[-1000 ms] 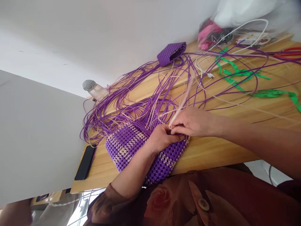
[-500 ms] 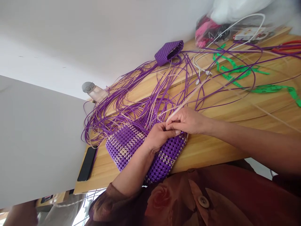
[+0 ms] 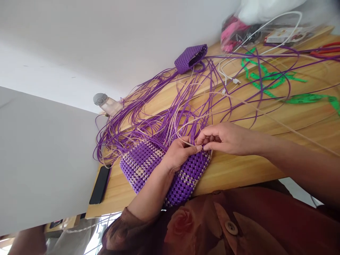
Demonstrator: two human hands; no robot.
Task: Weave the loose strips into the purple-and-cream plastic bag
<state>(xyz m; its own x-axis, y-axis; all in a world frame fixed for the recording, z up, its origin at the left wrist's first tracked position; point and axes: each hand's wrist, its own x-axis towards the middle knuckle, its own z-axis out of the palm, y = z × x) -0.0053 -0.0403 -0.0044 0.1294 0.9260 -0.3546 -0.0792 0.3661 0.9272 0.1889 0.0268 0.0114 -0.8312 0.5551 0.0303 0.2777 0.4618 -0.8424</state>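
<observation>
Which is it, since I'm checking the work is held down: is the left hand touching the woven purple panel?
Touching: the head view shows the left hand resting flat on the woven purple panel.

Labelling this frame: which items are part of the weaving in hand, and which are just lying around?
In use: left hand, right hand, woven purple-and-cream panel, cream strand, loose purple strands.

Lying about: small purple pouch, green tape, white cable, black phone, bottle.
</observation>
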